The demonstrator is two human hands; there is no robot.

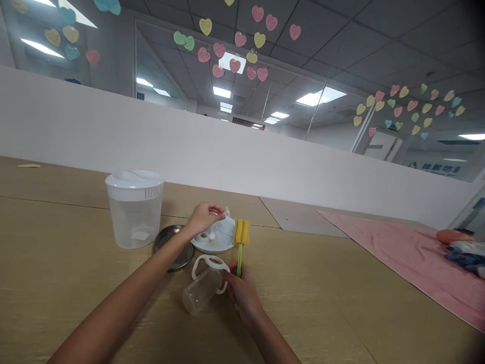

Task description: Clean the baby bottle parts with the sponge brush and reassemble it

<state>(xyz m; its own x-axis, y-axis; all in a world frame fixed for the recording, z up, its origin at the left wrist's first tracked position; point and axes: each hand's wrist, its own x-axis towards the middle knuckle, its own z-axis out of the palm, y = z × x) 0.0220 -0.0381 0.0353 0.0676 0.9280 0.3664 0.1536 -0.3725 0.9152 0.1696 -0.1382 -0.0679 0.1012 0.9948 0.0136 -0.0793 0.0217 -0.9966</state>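
Over the far rim of a white plate (pixel 214 248), my left hand (pixel 204 218) pinches a small pale piece (pixel 227 211). Small white parts (pixel 211 233) lie on that plate. My right hand (pixel 244 293) holds the green handle of a brush with a yellow sponge head (pixel 241 231), sponge up. The same hand is at a white two-handled ring (pixel 212 261) on a clear bottle (pixel 201 291), which is tilted with its base toward the lower left. A round dark metal tray (pixel 183 259) sits partly behind my left forearm.
A clear bucket with a white lid (pixel 135 210) stands at the left on the wooden table (pixel 318 303). A pink cloth (pixel 413 258) covers the right side, with bundled fabric (pixel 464 253) at its edge. A low white wall (pixel 227 151) runs behind.
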